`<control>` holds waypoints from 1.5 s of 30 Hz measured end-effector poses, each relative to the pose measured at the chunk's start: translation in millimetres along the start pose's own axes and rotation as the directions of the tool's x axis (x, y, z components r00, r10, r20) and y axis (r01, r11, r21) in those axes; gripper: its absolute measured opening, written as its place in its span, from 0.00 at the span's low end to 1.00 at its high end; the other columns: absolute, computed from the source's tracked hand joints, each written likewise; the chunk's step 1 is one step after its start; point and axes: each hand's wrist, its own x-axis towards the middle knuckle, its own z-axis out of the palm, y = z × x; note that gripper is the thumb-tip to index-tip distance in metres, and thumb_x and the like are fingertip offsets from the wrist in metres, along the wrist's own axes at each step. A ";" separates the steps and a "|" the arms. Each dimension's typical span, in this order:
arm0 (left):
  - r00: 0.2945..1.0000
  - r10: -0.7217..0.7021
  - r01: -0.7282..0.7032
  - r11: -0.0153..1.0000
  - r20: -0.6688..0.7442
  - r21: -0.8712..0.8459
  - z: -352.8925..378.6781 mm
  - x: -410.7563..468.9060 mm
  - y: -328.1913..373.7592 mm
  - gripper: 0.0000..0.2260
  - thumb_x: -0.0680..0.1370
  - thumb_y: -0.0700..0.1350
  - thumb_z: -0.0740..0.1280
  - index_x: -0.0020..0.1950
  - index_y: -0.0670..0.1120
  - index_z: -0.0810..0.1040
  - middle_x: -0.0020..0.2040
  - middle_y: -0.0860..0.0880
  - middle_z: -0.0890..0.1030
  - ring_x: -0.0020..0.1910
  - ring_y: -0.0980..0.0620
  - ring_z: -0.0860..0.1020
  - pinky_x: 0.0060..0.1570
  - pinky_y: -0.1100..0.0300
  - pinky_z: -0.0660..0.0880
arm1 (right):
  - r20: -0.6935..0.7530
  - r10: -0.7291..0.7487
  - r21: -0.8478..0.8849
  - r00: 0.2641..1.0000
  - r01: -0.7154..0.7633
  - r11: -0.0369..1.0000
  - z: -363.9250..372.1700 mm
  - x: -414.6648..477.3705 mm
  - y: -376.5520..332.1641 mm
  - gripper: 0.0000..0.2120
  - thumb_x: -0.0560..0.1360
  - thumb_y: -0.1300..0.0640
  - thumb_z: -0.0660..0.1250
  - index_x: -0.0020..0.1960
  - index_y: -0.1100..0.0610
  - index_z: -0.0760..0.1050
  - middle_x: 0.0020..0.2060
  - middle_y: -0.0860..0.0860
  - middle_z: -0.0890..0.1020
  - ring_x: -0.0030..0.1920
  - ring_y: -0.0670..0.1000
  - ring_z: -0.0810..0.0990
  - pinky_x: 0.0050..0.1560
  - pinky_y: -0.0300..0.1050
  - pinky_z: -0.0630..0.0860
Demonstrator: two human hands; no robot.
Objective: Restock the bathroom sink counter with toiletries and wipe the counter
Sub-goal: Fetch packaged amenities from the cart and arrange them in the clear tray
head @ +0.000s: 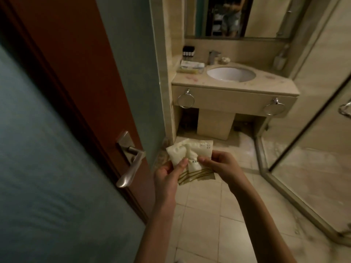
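Observation:
I stand in the bathroom doorway holding cream toiletry packets (190,154) with gold stripes at their lower ends, in front of me at waist height. My left hand (169,175) pinches the left packet between thumb and fingers. My right hand (218,164) pinches the right packet from the side. Ahead stands the beige sink counter (266,82) with a white oval basin (230,74) and reddish smears on its surface. At the counter's left rear lies a tray of packets (191,66), with small dark bottles (188,51) behind it.
An orange-brown door with a metal lever handle (131,160) stands open on my left. A glass shower screen (311,130) runs along the right. A faucet (212,56), two towel rings (186,100) on the counter's front and a mirror (237,16) are ahead. Tiled floor lies between.

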 end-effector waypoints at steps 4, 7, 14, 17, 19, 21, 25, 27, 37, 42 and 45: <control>0.997 -0.070 0.070 0.998 0.015 0.007 17.5 32.4 -8.0 0.06 0.73 0.40 0.72 0.50 0.44 0.83 0.45 0.43 0.85 0.48 0.45 0.84 0.50 0.51 0.80 | -0.033 0.044 0.007 0.998 -0.044 0.999 -13.7 31.1 8.2 0.05 0.75 0.60 0.68 0.49 0.59 0.81 0.39 0.51 0.86 0.41 0.49 0.85 0.38 0.37 0.78; 0.994 -0.105 0.105 0.994 0.029 0.015 31.0 60.7 -11.8 0.10 0.73 0.42 0.72 0.53 0.43 0.83 0.46 0.43 0.85 0.49 0.45 0.83 0.51 0.50 0.79 | -0.052 0.082 0.003 0.995 -0.082 0.997 -26.1 61.9 12.5 0.06 0.74 0.59 0.69 0.51 0.59 0.80 0.41 0.51 0.86 0.41 0.48 0.84 0.38 0.36 0.77; 0.985 -0.173 0.173 0.984 0.000 0.044 72.5 156.5 -18.9 0.13 0.74 0.45 0.72 0.57 0.44 0.80 0.49 0.42 0.85 0.51 0.43 0.83 0.55 0.43 0.78 | 0.000 0.149 -0.100 0.989 -0.148 0.984 -52.5 173.5 6.3 0.04 0.75 0.54 0.68 0.49 0.52 0.78 0.41 0.47 0.83 0.38 0.42 0.83 0.34 0.32 0.75; 0.988 -0.156 0.157 0.986 -0.019 0.060 104.9 210.2 -15.7 0.13 0.74 0.44 0.72 0.56 0.43 0.81 0.49 0.41 0.84 0.51 0.41 0.82 0.55 0.40 0.77 | 0.054 0.153 -0.116 0.987 -0.146 0.983 -75.5 233.4 -6.4 0.05 0.74 0.54 0.70 0.50 0.51 0.78 0.43 0.47 0.83 0.41 0.43 0.83 0.36 0.33 0.76; 0.991 -0.133 0.134 0.989 -0.017 0.069 132.6 244.9 -8.7 0.11 0.74 0.44 0.72 0.55 0.43 0.81 0.47 0.41 0.85 0.50 0.41 0.83 0.54 0.42 0.78 | 0.053 0.144 -0.100 0.988 -0.139 0.985 -94.5 271.7 -18.4 0.09 0.74 0.55 0.71 0.53 0.55 0.79 0.43 0.48 0.84 0.41 0.43 0.83 0.37 0.34 0.76; 0.993 -0.115 0.115 0.989 0.001 0.089 161.6 275.5 -1.8 0.11 0.74 0.43 0.72 0.55 0.43 0.80 0.47 0.42 0.85 0.49 0.43 0.83 0.53 0.45 0.79 | 0.038 0.140 -0.103 0.989 -0.135 0.985 -116.0 304.8 -31.4 0.09 0.74 0.57 0.71 0.53 0.57 0.80 0.42 0.48 0.84 0.40 0.43 0.83 0.36 0.33 0.76; 0.994 -0.103 0.100 0.990 0.021 0.102 212.5 327.9 3.7 0.13 0.74 0.44 0.71 0.57 0.43 0.80 0.48 0.43 0.85 0.50 0.45 0.83 0.52 0.47 0.79 | 0.022 0.112 -0.070 0.993 -0.111 0.991 -156.1 364.2 -52.3 0.02 0.73 0.61 0.71 0.44 0.54 0.79 0.38 0.48 0.83 0.33 0.40 0.81 0.32 0.31 0.75; 0.995 -0.099 0.097 0.990 0.010 0.103 229.3 350.2 3.2 0.13 0.74 0.44 0.71 0.57 0.42 0.80 0.49 0.43 0.85 0.51 0.44 0.83 0.51 0.49 0.80 | 0.012 0.104 -0.064 0.995 -0.103 0.993 -169.1 388.7 -55.2 0.03 0.73 0.61 0.71 0.43 0.55 0.79 0.37 0.49 0.83 0.31 0.39 0.81 0.32 0.31 0.76; 0.993 -0.101 0.106 0.990 -0.064 0.089 256.8 432.8 7.8 0.08 0.74 0.41 0.71 0.53 0.47 0.81 0.48 0.45 0.85 0.50 0.47 0.83 0.53 0.50 0.80 | 0.019 0.179 0.021 0.984 -0.179 0.984 -185.2 486.2 -48.1 0.05 0.70 0.62 0.74 0.46 0.58 0.81 0.36 0.49 0.85 0.34 0.44 0.84 0.34 0.35 0.79; 0.993 -0.098 0.105 0.989 -0.071 0.100 262.6 491.8 11.9 0.08 0.75 0.41 0.71 0.53 0.47 0.81 0.46 0.47 0.85 0.48 0.48 0.84 0.51 0.50 0.80 | 0.039 0.192 0.023 0.981 -0.193 0.981 -185.8 545.7 -47.6 0.06 0.72 0.58 0.72 0.48 0.58 0.81 0.36 0.49 0.86 0.37 0.46 0.84 0.34 0.37 0.78; 0.994 -0.084 0.089 0.993 -0.070 0.077 268.8 536.6 18.9 0.10 0.74 0.40 0.71 0.55 0.45 0.81 0.46 0.47 0.85 0.47 0.49 0.84 0.46 0.55 0.81 | 0.009 0.193 -0.002 0.981 -0.193 0.981 -187.4 589.9 -54.2 0.06 0.74 0.56 0.70 0.47 0.59 0.80 0.33 0.47 0.84 0.31 0.42 0.82 0.30 0.33 0.74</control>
